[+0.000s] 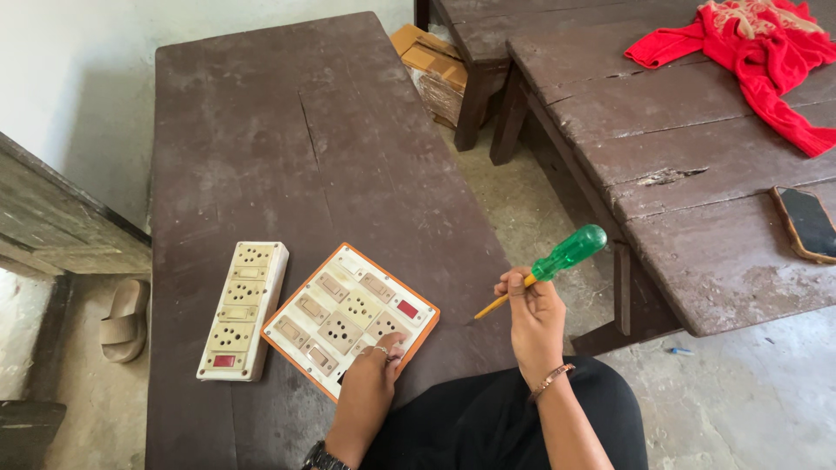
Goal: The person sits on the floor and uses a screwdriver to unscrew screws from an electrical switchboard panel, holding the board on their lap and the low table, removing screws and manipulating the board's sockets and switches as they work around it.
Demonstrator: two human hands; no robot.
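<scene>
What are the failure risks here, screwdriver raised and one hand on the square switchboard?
1. The left hand pins only the near corner of the orange-edged square switchboard; tool pressure might pivot it into the long extension board beside it.
2. The right hand grips the green-handled screwdriver by its shaft, so the tip may slip toward the left fingers.

A square white switchboard (350,318) with an orange rim lies flat; a green-handled screwdriver (550,265) is held tilted.

Ringed, braceleted hands (370,383); black trousers (496,418)
</scene>
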